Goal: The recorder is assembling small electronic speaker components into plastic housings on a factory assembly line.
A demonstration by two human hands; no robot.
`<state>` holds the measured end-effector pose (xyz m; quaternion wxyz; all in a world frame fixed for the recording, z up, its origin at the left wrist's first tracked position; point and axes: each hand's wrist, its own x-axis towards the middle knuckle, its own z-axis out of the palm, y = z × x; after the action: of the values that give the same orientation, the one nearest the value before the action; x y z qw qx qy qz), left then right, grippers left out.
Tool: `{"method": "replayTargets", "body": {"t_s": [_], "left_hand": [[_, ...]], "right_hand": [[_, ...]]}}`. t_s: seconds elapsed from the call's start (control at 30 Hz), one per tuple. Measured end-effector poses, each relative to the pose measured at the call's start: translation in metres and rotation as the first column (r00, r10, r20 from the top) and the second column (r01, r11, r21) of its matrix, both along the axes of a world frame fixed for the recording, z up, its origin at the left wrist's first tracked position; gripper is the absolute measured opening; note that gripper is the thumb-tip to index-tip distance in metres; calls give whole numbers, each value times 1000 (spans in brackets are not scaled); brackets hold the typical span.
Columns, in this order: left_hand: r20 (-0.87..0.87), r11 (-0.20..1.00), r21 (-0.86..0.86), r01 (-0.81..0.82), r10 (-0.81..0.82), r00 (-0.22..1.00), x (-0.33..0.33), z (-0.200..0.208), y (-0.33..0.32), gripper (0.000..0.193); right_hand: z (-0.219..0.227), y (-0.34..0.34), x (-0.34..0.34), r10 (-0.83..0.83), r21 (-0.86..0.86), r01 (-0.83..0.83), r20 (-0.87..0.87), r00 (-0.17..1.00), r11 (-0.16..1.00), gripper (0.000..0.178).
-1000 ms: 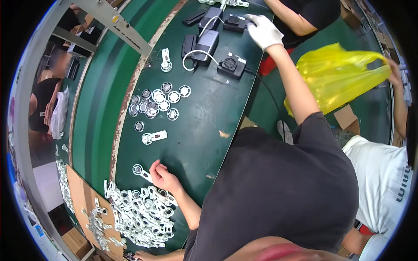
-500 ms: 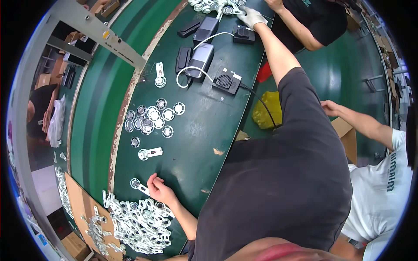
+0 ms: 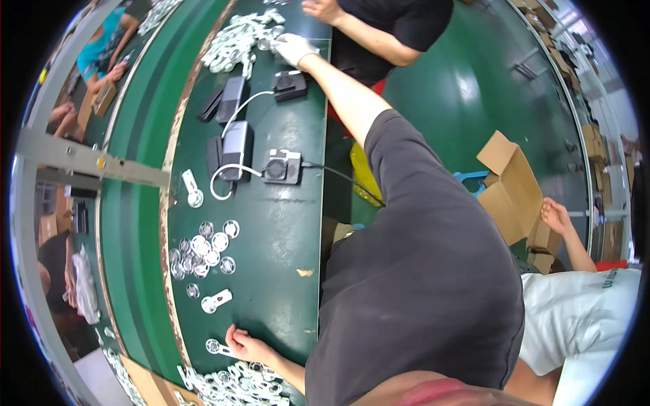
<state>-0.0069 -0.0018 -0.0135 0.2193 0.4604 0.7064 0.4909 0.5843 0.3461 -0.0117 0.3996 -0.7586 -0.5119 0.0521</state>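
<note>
My left hand (image 3: 249, 346), bare with fingers loosely bent and slightly apart, rests low over the green table. Its fingers are at the handle end of a white fan-shaped part (image 3: 214, 346), a spoked ring on a flat handle; no grip on it shows. My right hand (image 3: 295, 51), in a white glove, stretches far up the table to the edge of a pile of similar white parts (image 3: 233, 39). A greyish round part (image 3: 269, 40) is at its blurred fingertips; whether they grip it is unclear. Another pile of white parts (image 3: 237, 387) lies below my left hand.
Several loose round spoked discs (image 3: 202, 250) lie mid-table between two handled parts (image 3: 193, 189) (image 3: 217, 301). Grey-black boxy devices (image 3: 235, 152) connect by white cables to black fan units (image 3: 282, 167). People stand nearby; one reaches toward an open carton (image 3: 512, 191). A conveyor (image 3: 135, 223) runs alongside.
My view has turned, so the table appears shifted left and lower, and more of the far pile and the carton shows. My right hand stays at the far pile; my left hand stays by its part.
</note>
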Motion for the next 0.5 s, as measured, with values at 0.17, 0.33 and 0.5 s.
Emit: {"method": "replayTargets", "body": {"t_s": [0.17, 0.33, 0.5], "left_hand": [[-65, 998, -58, 2, -5, 998, 0, 1, 0, 18], [-64, 998, -46, 35, -38, 997, 6, -1, 2, 18], [-190, 994, 95, 53, -34, 981, 31, 7, -2, 19]], "right_hand": [[17, -17, -11, 148, -134, -206, -351, 925, 969, 37], [15, 2, -3, 122, -385, -80, 84, 989, 919, 49], [29, -2, -34, 140, -423, -36, 218, 966, 906, 47]]}}
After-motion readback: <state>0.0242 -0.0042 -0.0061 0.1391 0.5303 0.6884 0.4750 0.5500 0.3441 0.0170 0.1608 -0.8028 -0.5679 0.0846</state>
